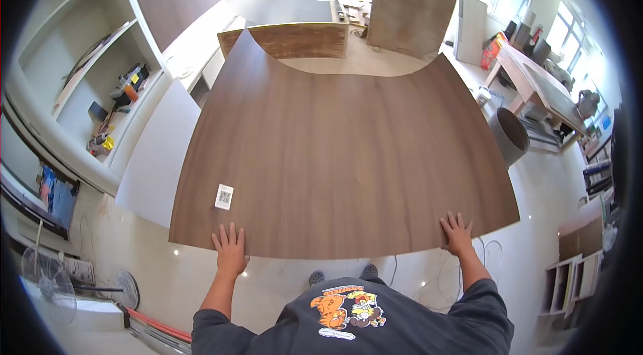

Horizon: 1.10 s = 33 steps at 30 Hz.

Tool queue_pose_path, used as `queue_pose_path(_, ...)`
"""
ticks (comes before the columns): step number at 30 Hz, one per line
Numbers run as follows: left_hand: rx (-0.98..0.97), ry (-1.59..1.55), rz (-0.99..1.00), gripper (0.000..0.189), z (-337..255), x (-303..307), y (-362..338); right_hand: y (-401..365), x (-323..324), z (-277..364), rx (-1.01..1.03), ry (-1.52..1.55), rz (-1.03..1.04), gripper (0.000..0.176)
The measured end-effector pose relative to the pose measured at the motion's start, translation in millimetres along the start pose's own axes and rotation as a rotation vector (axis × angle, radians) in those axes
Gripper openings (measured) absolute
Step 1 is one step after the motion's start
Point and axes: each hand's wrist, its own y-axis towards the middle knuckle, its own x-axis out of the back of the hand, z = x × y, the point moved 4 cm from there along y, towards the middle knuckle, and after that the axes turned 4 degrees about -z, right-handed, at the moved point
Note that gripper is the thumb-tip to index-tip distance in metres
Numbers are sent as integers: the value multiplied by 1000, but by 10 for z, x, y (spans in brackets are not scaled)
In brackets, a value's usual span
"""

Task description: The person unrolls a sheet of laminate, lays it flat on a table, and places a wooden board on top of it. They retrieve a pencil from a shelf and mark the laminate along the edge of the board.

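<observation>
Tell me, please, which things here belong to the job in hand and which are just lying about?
In hand: wooden panel, its sticker, left hand and right hand on its near edge.
Lying about: white board, fan, shelf, table, roll.

A white shelving unit (94, 80) stands far left, with tools on its shelves. A white board (157, 157) lies beside it. A fan (47, 281) sits near left. At right are a tabletop (536, 84), a dark bin (509, 135) and a small white shelf (569, 281).
</observation>
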Motion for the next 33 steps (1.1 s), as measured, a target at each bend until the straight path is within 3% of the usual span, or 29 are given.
queue_pose_path(2, -52, 67, -103, 93, 10, 110, 139, 0, 290, 168, -24, 13, 38, 115)
queue_pose_path(6, -158, 115, -63, 91, -66, 380, 256, 25, 480, 389, 33, 27, 95, 117)
queue_pose_path(11, -172, 1, 69, 90, -233, 878, 134, -25, 489, 779, -68, 387, -140, 99)
queue_pose_path(15, -120, -163, -79, 84, -62, 665, 150, -17, 495, 1206, -143, 577, -238, 88)
queue_pose_path(21, -63, -449, -353, 61, 80, 685, 248, -61, 427, 1847, 1, 709, -338, 78)
queue_pose_path(28, -71, -184, -779, 53, -111, 1574, 184, -132, 337, 2678, 297, 743, -288, 77)
queue_pose_path(31, -61, -57, -798, 52, -258, 2048, 132, -106, 304, 2869, 333, 696, -170, 75)
queue_pose_path(33, 55, 63, -691, 51, -349, 2186, 171, -67, 213, 2948, 353, 648, -116, 75)
